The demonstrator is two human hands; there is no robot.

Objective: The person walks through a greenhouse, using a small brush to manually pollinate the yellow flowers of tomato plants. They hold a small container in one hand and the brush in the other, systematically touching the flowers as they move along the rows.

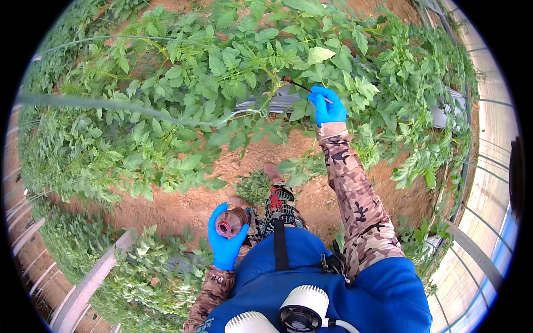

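Observation:
My right hand (330,107), in a blue glove, grips a thin-handled brush (303,87) between thumb and fingers. Its red-stained tip points left, close beside a tomato plant's flower cluster (276,81); whether they touch I cannot tell. Low in front of my body, my left hand (227,249), also gloved, holds a clear plastic bottle (232,220) with its uncapped mouth tilted toward me. A reddish tint shows inside the bottle. Leafy tomato plants (225,70) surround the brush. White twine (250,111) runs by the stem below the flowers.
Green support lines (108,103) cross the row at the left. Plastic mulch film (287,99) lies under the plants. Bare soil (250,154) and my feet are below. A pale frame pole (89,279) slants at lower left; a greenhouse wall (493,125) stands at right.

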